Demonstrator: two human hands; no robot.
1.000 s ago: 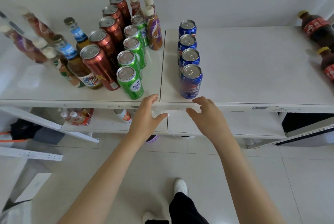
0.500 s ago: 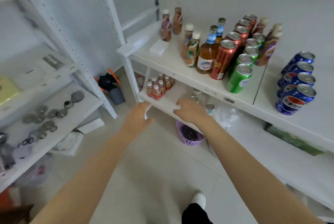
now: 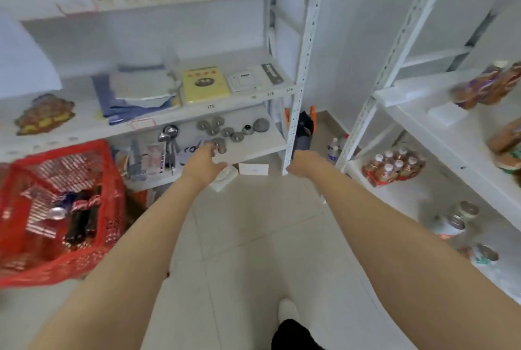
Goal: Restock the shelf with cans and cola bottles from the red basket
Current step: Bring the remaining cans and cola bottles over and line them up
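Note:
The red basket (image 3: 112, 180) stands on the floor at the lower left. Inside it lie dark cola bottles (image 3: 77, 222) with red labels and a can (image 3: 56, 212) with a silver top. My left hand (image 3: 201, 165) reaches forward in mid-air, empty, fingers loosely spread, to the right of the basket. My right hand (image 3: 303, 162) is also held out and empty, its fingers partly hidden, near a white shelf post (image 3: 298, 95). The drinks shelf (image 3: 423, 129) runs along the right edge, with blurred bottles (image 3: 485, 90) on it.
A second white shelf unit (image 3: 239, 98) ahead holds papers, a yellow booklet (image 3: 204, 84) and metal discs (image 3: 225, 131). A shrink-wrapped pack of small bottles (image 3: 394, 165) and loose cans (image 3: 462, 210) sit on the lower right shelf. Pale tiled floor (image 3: 253, 236) lies between the units.
My view has swung left, away from the drinks shelf toward the red basket. Both hands left the shelf edge and stay empty, held out in front.

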